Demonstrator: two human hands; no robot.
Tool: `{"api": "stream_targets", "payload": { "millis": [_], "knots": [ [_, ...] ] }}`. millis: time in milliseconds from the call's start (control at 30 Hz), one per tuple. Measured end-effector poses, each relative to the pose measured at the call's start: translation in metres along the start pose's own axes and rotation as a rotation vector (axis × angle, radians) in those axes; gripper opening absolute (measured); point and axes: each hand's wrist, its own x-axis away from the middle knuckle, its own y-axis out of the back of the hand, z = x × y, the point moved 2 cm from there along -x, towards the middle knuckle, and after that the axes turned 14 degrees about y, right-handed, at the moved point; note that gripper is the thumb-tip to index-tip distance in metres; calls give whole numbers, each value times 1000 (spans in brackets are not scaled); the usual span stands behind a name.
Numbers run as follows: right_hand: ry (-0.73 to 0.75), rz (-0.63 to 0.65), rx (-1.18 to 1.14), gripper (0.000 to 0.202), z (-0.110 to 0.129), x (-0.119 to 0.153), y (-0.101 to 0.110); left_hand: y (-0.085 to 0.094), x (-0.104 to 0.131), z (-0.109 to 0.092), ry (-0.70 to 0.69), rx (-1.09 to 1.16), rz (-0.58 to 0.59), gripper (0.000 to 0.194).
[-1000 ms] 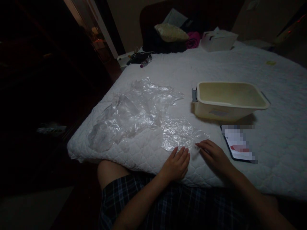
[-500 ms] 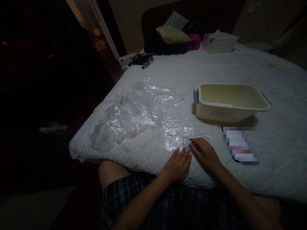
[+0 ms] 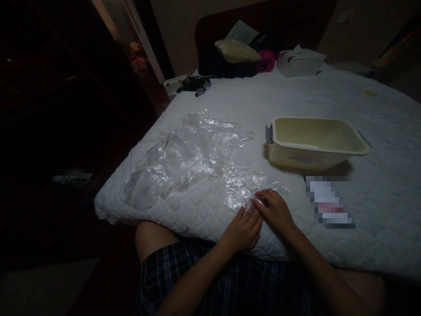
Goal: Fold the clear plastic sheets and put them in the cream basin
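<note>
A clear plastic bag (image 3: 241, 182), flattened and creased, lies near the front edge of the bed. My left hand (image 3: 245, 228) rests over its near edge with the fingers stretched out and pressed down. Close beside it, my right hand (image 3: 274, 210) pinches the bag's near right part between thumb and forefinger. To the left, more crumpled clear plastic (image 3: 184, 153) spreads across the quilted cover, meeting the flattened piece. Whether the two are separate pieces I cannot tell.
A cream plastic tub (image 3: 319, 153) with grey side clips stands at the right. In front of it lies a blurred-out, phone-like object (image 3: 329, 202). A tissue box (image 3: 301, 61), a cushion (image 3: 237, 51) and a small bottle (image 3: 202, 91) sit at the far end of the white bed (image 3: 378, 210).
My right hand has shifted a little left, closer to my left hand, over the flattened bag. The left hand stays in place. The view has tilted slightly.
</note>
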Motion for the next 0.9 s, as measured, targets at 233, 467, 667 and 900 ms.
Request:
{"api": "stream_targets", "payload": {
  "millis": [233,467,667,900],
  "knots": [
    [-41,39,40,17,-1,-9,-4,-4,1,0,4,37,6,46],
    [0,95,95,15,4,-17,-5,-3,0,0,-7,40,8,43],
    [-27,98,17,17,1,-17,-7,-4,1,0,-30,20,-24,44],
    [-31,61,-38,18,0,-13,-6,-7,3,-1,-56,-20,-34,44]
  ]
}}
